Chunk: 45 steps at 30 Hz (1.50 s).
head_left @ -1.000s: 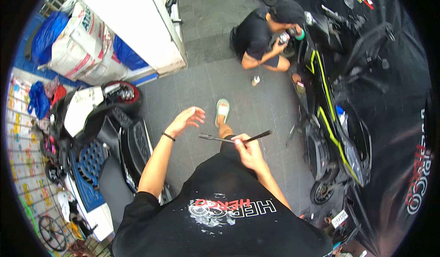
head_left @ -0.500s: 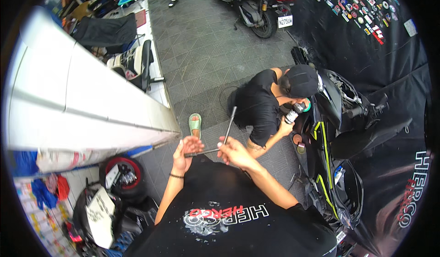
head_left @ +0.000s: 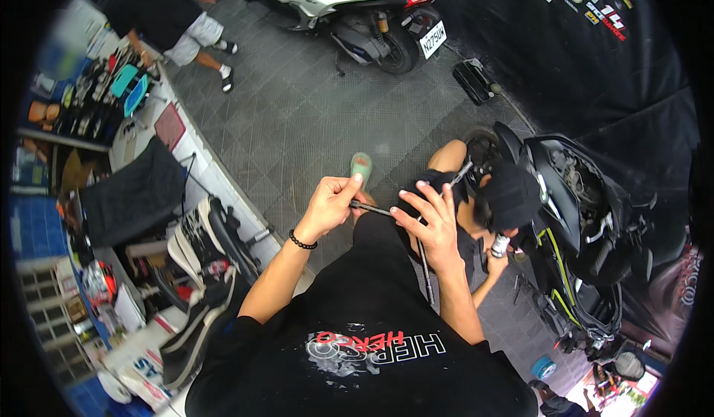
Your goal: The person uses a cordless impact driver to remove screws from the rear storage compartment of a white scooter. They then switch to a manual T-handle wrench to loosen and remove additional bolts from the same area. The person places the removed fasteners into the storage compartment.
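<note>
A dark metal T-handle wrench (head_left: 373, 209) is held in front of my body. My left hand (head_left: 327, 205), a beaded bracelet on its wrist, is closed with thumb and fingers around the end of the shaft. Close to where shaft and crossbar meet is my right hand (head_left: 433, 227), its fingers spread. The crossbar (head_left: 425, 268) runs slantwise behind that hand, one end showing above the fingers and the other below. Whether the right fingers touch the bar is partly hidden.
A co-worker in a black cap (head_left: 509, 194) crouches at right, holding a bottle (head_left: 500, 246) beside a dark scooter (head_left: 573, 186). A white scooter (head_left: 335, 8) stands ahead. Another person (head_left: 175, 19) is at far left. A ledge with a motorcycle seat (head_left: 223, 231) borders the left.
The view has swung round. My left hand has closed on the shaft end; my right fingers have spread from their pinch, and the crossbar has turned. Another person shows more fully at upper left.
</note>
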Available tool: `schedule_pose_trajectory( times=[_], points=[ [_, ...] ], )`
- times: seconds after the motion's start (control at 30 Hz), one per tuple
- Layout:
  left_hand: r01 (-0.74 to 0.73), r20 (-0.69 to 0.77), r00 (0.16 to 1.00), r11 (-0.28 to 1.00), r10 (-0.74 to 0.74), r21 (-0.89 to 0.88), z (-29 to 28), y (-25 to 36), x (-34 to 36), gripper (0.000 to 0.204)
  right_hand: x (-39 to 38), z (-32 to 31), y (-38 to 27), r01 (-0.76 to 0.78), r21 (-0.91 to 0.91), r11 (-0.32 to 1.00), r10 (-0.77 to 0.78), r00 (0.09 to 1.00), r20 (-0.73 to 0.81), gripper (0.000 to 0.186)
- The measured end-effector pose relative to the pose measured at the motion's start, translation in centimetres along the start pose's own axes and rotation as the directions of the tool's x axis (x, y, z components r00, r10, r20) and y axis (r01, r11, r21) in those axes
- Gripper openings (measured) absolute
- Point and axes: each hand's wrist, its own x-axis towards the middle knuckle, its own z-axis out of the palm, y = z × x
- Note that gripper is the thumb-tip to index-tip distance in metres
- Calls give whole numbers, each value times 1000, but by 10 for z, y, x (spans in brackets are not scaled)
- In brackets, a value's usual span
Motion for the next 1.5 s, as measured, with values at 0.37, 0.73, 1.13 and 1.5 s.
schedule_pose_trajectory(
  times=[0.37,0.73,1.13,1.5],
  points=[
    [-92,86,993,987,80,133,-122,153,390,53,336,75,237,0,206,978,-26,992,125,44],
    [-348,27,914,747,406,566,-202,194,735,32,610,118,428,-702,249,668,736,673,-78,21],
    [-338,339,936,519,98,785,-249,216,891,52,797,209,547,-570,-421,706,708,543,452,20],
    [-411,330,902,792,280,451,-293,228,908,51,848,236,540,-160,-437,885,463,398,792,17]
  ],
)
